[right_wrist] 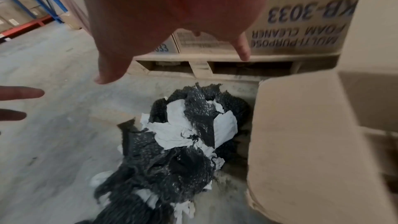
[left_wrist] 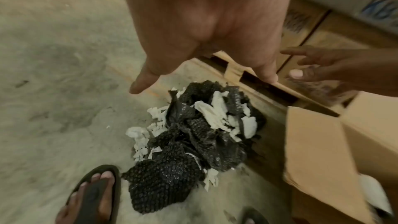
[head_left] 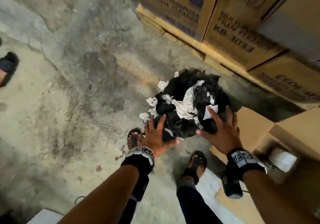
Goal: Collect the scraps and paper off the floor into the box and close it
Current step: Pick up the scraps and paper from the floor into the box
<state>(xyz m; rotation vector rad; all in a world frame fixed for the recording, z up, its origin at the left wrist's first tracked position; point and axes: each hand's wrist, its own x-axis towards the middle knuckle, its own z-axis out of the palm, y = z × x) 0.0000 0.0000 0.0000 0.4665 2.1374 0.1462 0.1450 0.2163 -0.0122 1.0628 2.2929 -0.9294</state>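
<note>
Hands spread, fingers straight and holding nothing: I see left hand and right hand poised over the near edge of the scrap pile on the floor, open box just right of it.

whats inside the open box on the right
Inside the open box, only something white shows near a flap. The flaps and the right hand hide the rest. The scrap pile lies outside on the floor.
</note>
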